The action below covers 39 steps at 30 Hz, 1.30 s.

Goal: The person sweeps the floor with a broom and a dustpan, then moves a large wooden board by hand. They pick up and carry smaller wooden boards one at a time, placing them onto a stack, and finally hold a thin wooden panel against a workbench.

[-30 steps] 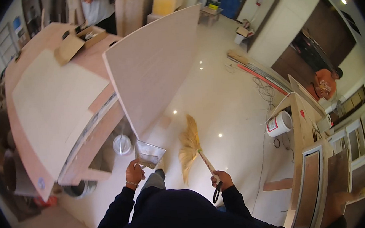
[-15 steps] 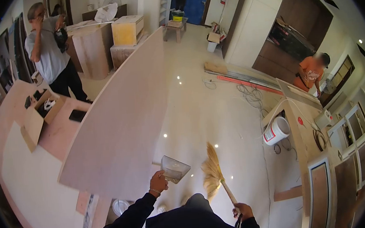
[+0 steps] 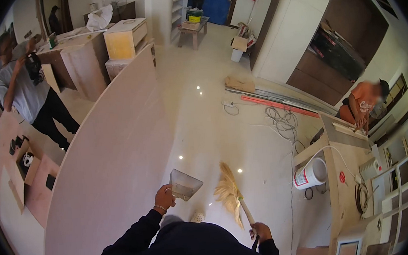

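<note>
My left hand [image 3: 164, 197] is closed around the handle of a dustpan [image 3: 185, 184], whose pan points right, held beside the large pinkish panel [image 3: 114, 150]. In my right hand [image 3: 261, 231] is the handle of a straw broom [image 3: 228, 193]. The broom's bristles fan out up and to the left, over the pale shiny floor [image 3: 204, 127]. A gap separates the bristles from the dustpan. One of my shoes [image 3: 198, 218] shows below the dustpan.
At the left stands a person in grey [image 3: 26, 94]; at the right a person in orange [image 3: 364, 101] leans over a workbench [image 3: 338, 164]. A white bucket [image 3: 311, 173] is beside the bench. Cables [image 3: 281, 118] and long strips [image 3: 279, 102] lie on the floor.
The view has shifted, with the panel now further left and lower. The dustpan and broom sit slightly left in view. The person in orange now bends over the bench with hands on it.
</note>
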Each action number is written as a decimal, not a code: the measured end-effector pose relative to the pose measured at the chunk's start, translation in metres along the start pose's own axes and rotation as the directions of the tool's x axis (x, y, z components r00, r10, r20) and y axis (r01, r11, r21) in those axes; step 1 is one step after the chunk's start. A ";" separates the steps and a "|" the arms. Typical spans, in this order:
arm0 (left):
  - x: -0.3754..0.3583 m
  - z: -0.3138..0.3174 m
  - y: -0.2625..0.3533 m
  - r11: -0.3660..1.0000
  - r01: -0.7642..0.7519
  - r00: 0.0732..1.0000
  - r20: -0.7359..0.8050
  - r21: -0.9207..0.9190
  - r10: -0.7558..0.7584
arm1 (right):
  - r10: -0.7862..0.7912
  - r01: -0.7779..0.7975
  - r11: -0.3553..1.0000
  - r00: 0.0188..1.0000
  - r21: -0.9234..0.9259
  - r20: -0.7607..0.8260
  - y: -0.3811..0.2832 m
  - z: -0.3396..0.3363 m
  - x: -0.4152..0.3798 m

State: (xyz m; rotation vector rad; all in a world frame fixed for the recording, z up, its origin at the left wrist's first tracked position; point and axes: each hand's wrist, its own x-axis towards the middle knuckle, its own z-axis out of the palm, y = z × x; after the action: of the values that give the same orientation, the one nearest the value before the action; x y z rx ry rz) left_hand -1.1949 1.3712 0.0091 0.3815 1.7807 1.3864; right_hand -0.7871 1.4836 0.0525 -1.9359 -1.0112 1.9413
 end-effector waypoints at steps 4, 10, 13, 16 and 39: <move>0.087 0.031 0.042 1.000 -0.023 0.999 -0.046 -0.017 0.022 | 0.012 -0.017 0.999 0.996 0.052 0.084 -0.117 0.014 0.090; 0.248 0.076 0.085 0.994 -0.028 0.997 -0.073 -0.105 0.021 | 0.002 -0.018 0.992 0.992 0.123 0.129 -0.274 0.051 0.213; 0.333 0.095 0.117 0.993 0.019 0.997 -0.072 -0.119 -0.027 | -0.049 0.018 0.974 0.990 0.226 0.133 -0.348 0.067 0.257; 0.417 0.108 0.160 0.998 0.039 0.993 -0.110 -0.057 -0.045 | -0.085 0.064 0.979 0.991 0.193 0.102 -0.414 0.076 0.295; 0.841 0.118 0.395 0.899 -0.086 0.780 -0.591 -0.428 -0.207 | 0.020 0.317 0.732 0.874 -0.603 0.485 -1.000 0.339 0.667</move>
State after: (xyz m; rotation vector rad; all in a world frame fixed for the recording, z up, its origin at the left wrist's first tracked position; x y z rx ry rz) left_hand -1.7163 2.1499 0.0096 -0.4428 1.8725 1.9576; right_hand -1.4885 2.5166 0.0864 -1.5721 -2.1988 2.1743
